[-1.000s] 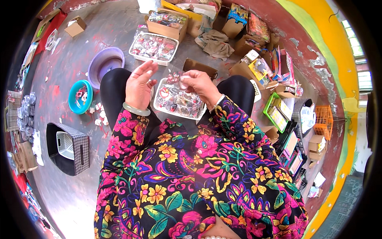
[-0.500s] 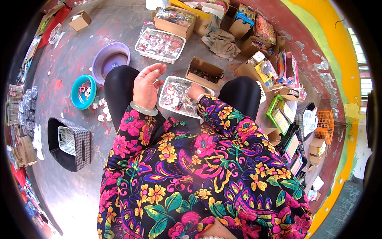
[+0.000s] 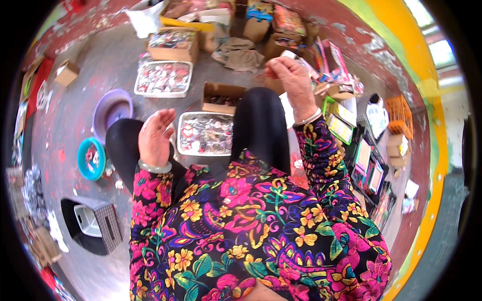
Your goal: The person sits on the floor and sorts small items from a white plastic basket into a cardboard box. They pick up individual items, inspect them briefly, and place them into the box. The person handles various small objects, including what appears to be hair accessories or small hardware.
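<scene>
My left hand (image 3: pixel 155 139) hangs over my left knee with fingers stretched out, holding nothing I can see. Raised beyond my right knee, my right hand (image 3: pixel 293 83) has its fingertips drawn together; whatever they may hold is too small to make out. Between my knees stands a white plastic basket (image 3: pixel 180 134) full of small clear-wrapped pieces in red, white and black. My right knee covers its right end. Just behind it is an open cardboard box (image 3: pixel 217 109) with dark small items inside.
Another white basket (image 3: pixel 161 93) of wrapped pieces stands farther back, before a full carton (image 3: pixel 173 53). At left are a purple basin (image 3: pixel 98 116), a teal basin (image 3: pixel 83 173) and a checked bin (image 3: pixel 108 220). Crates, including an orange one (image 3: pixel 400 116), and cartons line the right wall.
My right hand has left the basket and risen forward to the right. My left hand stays raised with its fingers out. The view has turned to the right, and my knees have shifted.
</scene>
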Tool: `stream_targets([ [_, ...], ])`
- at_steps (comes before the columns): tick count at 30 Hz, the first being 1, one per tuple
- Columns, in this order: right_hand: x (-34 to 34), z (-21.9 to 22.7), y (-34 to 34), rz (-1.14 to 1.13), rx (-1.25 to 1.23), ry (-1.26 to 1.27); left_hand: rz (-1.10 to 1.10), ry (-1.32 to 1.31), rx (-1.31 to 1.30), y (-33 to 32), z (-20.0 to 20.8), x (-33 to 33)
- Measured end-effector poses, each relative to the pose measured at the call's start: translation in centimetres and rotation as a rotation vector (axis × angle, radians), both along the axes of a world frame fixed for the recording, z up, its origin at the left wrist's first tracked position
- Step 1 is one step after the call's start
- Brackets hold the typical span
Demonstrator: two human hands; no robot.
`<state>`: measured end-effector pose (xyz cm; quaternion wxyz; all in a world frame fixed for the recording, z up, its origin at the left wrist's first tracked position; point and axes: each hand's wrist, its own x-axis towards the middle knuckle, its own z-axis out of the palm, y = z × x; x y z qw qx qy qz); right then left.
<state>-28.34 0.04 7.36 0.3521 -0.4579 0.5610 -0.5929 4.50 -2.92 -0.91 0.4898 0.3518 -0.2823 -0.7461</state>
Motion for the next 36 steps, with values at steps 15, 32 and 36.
stream_targets([
  [15, -16.3, -24.1, 10.3, -0.350, 0.865, 0.890, -0.070, -0.073, 0.117, 1.2, -0.1, -1.6],
  [32, -9.3, -23.7, 4.9, -0.081, 1.138, 1.061, -0.086, -0.197, 0.153, 0.8, -1.1, -1.2],
  [36, -9.5, -23.6, 5.3, -0.081, 1.103, 1.110, -0.106, -0.186, 0.153, 0.8, -1.3, -1.5],
])
